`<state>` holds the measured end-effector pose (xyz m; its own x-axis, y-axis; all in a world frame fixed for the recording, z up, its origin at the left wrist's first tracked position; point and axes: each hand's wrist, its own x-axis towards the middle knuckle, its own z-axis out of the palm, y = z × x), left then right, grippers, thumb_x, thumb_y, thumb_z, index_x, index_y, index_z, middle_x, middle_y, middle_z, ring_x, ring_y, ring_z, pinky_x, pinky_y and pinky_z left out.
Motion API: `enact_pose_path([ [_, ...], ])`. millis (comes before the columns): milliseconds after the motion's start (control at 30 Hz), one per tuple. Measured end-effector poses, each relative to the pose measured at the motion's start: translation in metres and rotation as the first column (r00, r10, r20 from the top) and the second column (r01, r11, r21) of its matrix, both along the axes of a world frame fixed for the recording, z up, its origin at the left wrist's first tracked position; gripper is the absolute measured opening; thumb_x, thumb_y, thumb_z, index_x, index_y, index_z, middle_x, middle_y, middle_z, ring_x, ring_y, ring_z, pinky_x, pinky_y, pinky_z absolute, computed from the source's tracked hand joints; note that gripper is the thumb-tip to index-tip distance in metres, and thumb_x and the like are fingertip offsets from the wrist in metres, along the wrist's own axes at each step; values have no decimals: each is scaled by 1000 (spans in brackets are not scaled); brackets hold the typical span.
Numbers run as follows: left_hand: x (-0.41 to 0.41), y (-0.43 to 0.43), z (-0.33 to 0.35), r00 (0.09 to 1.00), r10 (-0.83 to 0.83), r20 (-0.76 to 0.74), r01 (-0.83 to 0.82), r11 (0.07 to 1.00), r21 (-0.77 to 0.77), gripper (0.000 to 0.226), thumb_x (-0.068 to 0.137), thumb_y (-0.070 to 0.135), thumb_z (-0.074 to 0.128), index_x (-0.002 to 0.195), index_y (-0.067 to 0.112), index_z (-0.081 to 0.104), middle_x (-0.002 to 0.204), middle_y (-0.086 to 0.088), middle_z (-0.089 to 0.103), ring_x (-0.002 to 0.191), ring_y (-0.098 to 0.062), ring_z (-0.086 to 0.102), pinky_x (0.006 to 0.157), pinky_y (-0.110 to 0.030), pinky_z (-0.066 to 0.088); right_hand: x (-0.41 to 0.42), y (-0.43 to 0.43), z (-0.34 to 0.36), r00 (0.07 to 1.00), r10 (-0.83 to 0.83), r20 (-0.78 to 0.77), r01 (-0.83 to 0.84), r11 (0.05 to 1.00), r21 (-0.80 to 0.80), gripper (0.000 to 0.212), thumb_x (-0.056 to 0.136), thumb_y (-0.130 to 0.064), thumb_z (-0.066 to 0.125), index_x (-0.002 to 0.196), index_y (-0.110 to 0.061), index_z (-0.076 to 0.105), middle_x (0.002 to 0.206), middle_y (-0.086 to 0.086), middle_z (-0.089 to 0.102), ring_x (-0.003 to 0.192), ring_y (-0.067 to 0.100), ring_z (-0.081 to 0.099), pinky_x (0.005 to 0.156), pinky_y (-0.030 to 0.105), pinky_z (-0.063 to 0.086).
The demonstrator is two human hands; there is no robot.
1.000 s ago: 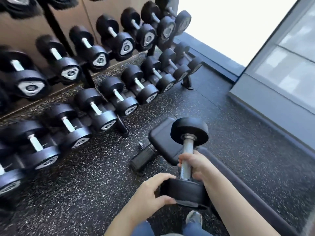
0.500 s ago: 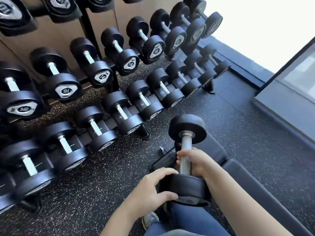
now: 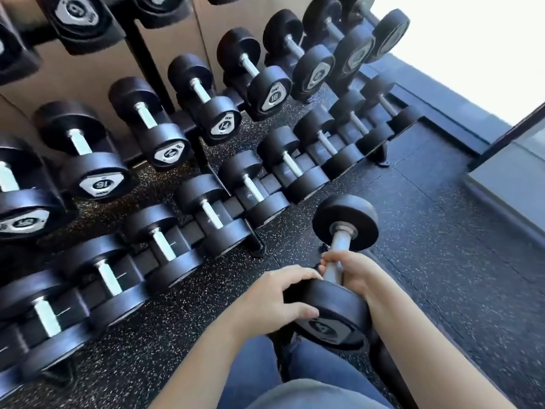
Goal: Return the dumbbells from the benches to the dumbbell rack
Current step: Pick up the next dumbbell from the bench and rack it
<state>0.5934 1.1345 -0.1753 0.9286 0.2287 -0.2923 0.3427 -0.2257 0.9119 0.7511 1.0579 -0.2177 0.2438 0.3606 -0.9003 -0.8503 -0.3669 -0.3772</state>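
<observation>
Speckled black floor [image 3: 413,219], perhaps rubber

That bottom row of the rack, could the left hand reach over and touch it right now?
Probably not freely. The left hand is cupped on the near head of the carried dumbbell, helping the right hand hold it. Bare floor lies between, nothing blocking the bottom row.

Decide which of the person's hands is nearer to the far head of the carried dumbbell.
The right hand: it wraps the handle just below the far head. The left hand sits lower, cupping the near head of the dumbbell.
</observation>
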Motion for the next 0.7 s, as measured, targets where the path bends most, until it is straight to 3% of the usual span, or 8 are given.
enact_pose_path([
  [100,17,19,-4,1000,1,3,-1,999,-35,43,69,16,72,102,39,59,106,8,61,100,1,53,90,-12,37,18,18,-2,1000,-22,8,22,999,-25,23,91,2,42,69,-5,43,64,8,42,55,17,43,56,27,41],
  [200,34,47,-7,1000,-22,19,23,998,-59,43,72,10,72,105,35,58,103,11,59,87,12,53,79,-5,36,36,44,-3,1000,-7,25,9,998,-61,23,91,1,43,69,-5,44,63,7,43,48,16,47,49,26,44],
  [333,58,103,-9,999,-28,30,31,992,-123,43,74,8,70,112,25,58,107,14,59,102,-3,54,91,-19,40,56,93,-3,998,-48,44,50,997,-62,26,92,-1,42,66,-4,45,64,7,44,27,10,50,34,16,44],
  [567,97,224,3,989,-138,54,143,985,-95,44,71,17,71,111,31,57,115,20,58,112,1,51,97,-19,37,83,196,12,979,-199,49,200,980,-3,25,92,2,41,68,-4,43,63,9,42,25,12,49,33,16,44],
  [700,119,277,12,981,-181,70,186,980,-67,43,69,27,69,106,46,56,108,31,58,111,2,51,98,-23,38,98,242,25,972,-233,37,233,972,7,24,92,0,42,69,-5,43,63,8,43,26,11,49,33,17,44],
])
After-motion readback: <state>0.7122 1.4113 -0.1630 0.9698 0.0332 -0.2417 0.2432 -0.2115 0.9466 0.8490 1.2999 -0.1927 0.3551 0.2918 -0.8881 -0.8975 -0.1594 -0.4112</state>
